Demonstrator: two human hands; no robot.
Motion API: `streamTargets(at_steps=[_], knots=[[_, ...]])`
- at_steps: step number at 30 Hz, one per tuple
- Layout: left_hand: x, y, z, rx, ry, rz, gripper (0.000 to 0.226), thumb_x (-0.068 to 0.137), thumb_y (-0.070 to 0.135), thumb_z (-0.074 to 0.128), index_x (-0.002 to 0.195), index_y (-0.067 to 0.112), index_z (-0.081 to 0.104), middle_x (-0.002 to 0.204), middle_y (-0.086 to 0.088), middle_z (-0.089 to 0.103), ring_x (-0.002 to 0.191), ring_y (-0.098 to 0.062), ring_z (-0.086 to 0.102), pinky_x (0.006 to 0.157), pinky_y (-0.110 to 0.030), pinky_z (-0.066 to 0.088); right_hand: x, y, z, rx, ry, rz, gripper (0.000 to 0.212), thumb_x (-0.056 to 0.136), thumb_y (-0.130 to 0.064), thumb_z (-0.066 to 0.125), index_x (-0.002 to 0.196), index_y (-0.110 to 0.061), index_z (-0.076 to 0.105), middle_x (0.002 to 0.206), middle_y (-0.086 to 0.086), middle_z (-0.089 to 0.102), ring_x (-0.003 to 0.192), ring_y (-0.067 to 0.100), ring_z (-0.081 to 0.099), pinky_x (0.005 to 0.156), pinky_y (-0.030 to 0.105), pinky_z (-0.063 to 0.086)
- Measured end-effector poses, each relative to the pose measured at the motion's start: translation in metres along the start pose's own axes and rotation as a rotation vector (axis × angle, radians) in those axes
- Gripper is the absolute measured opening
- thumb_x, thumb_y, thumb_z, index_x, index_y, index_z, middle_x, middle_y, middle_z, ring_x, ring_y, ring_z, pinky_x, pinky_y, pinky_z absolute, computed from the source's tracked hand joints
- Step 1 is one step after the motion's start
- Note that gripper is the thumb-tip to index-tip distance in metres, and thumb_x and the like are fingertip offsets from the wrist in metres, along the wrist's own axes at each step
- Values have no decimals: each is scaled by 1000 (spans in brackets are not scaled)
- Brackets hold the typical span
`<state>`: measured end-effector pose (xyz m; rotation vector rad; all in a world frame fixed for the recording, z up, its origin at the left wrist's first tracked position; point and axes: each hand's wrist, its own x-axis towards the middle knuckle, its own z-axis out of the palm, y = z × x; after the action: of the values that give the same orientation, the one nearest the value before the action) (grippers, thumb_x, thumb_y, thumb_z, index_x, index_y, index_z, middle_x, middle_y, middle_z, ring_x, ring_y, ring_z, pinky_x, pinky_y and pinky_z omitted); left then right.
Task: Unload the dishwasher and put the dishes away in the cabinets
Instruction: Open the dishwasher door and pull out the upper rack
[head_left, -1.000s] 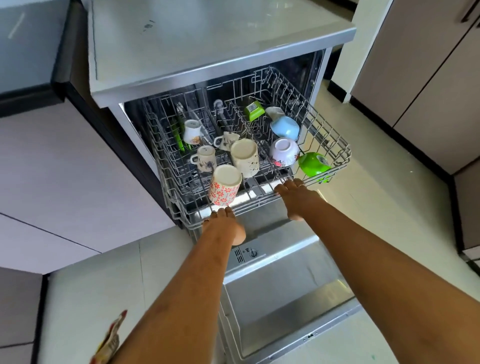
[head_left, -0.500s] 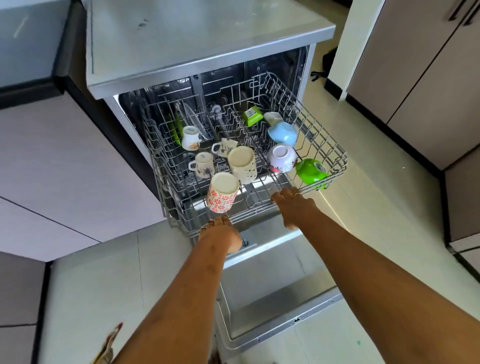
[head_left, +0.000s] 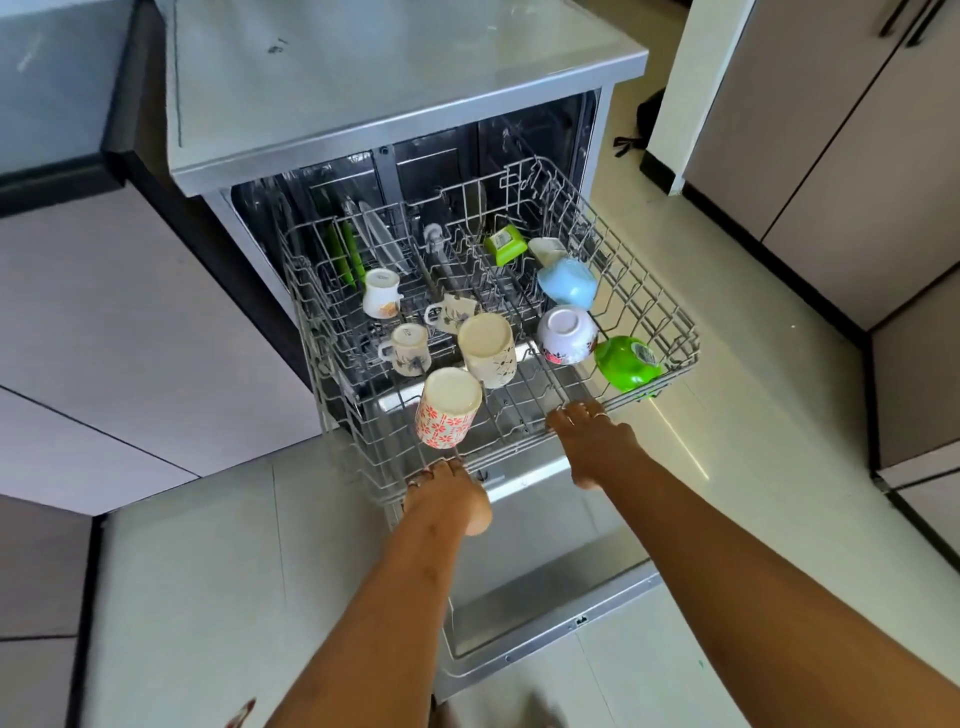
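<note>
Floor (head_left: 753, 415) tiled; left hand (head_left: 447, 499), right hand (head_left: 592, 441) grip rack (head_left: 655, 306); green bowl (head_left: 621, 366) sticker (head_left: 644, 356) illegible.

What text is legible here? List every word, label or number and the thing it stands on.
Nothing can be read.
Green box in the rack, white sticker: too blurred to read.
Green bowl, sticker: too blurred to read.
Dishwasher door, small mark near its edge: too small to read.
</note>
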<state>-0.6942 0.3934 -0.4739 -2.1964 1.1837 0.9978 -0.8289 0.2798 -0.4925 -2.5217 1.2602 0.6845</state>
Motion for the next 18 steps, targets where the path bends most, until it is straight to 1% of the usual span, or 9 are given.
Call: streamTargets(at_steps=[3,6,10,14,18], knots=[[-8,4,7,8,-11,7,73,94,15,39,148,2,-9,158,-15,-5,145,-34,5,118,-44,13,-9,2,3,-3,-13,-4,80,81,-5,63,144,-29,19,156,0,11,147,26,4,107,49,35],[-12,4,12,14,-32,14,71,96,16,35,148,2,-12,158,-14,-11,146,-32,-1,118,-45,9,-14,1,8,4,-19,8,80,82,-5,62,145,-27,19,156,1,11,147,27,3,108,49,34],[-28,5,22,7,-55,29,70,96,14,32,149,4,-12,157,-14,-13,146,-32,-4,117,-45,6,-30,3,16,15,-33,4,77,81,-3,61,143,-27,23,154,0,16,146,26,4,108,48,35],[-40,8,32,-7,-63,45,70,96,13,33,149,5,-12,158,-13,-13,146,-32,-3,117,-44,7,-43,7,21,7,-49,8,77,81,-4,62,142,-27,21,153,2,15,146,27,3,107,49,36],[-49,9,42,-27,-78,59,70,97,15,34,148,4,-13,157,-12,-15,146,-31,-6,118,-43,4,-54,9,25,6,-60,-2,76,81,-5,62,142,-26,23,153,1,17,146,27,6,107,51,37]])
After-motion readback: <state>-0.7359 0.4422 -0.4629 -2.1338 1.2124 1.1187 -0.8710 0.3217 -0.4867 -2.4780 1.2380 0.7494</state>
